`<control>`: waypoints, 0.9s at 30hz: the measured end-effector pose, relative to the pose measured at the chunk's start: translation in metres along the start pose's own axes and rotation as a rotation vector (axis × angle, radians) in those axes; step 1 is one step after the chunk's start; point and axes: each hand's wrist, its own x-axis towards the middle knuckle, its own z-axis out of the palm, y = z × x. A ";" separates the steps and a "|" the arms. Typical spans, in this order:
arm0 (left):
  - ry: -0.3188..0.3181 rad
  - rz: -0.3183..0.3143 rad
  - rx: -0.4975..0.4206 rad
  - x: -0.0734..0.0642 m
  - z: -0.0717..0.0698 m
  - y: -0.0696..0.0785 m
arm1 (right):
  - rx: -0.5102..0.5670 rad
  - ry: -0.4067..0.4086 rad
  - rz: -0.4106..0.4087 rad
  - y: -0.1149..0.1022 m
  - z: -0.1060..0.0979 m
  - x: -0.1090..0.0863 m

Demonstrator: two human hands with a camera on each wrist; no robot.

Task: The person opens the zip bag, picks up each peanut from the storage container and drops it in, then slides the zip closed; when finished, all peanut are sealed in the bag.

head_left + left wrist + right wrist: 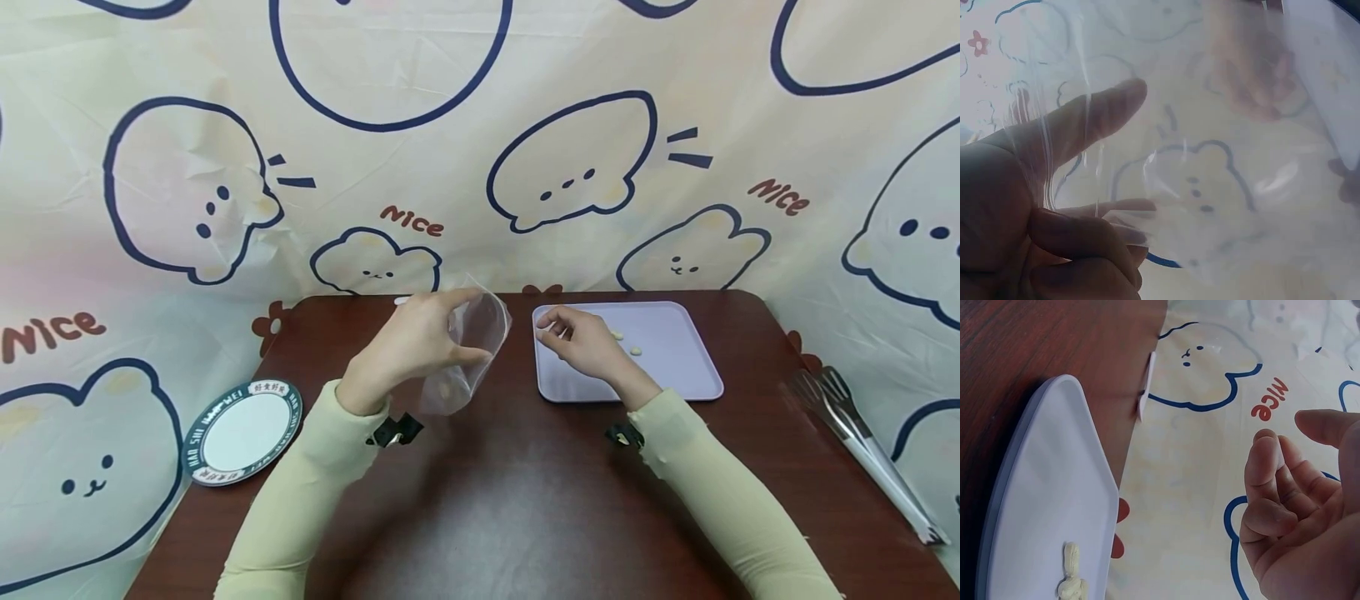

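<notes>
Left hand (411, 343), at centre frame, grips the clear bag (454, 387), mouth spread. Right hand (588, 340), right of centre, appears empty, fingers loosely curled, by pale pieces (636, 351) on the tray (678, 362). Risk: slackened left grip could collapse the thin film.

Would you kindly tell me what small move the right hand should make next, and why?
Probably lower the right hand to pinch one of the pale pieces on the tray: that hand looks empty, while the left hand holds the clear bag with its mouth spread.
</notes>
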 end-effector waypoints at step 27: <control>-0.130 0.002 0.061 0.018 0.042 -0.017 | -0.107 -0.002 0.115 0.041 -0.011 0.005</control>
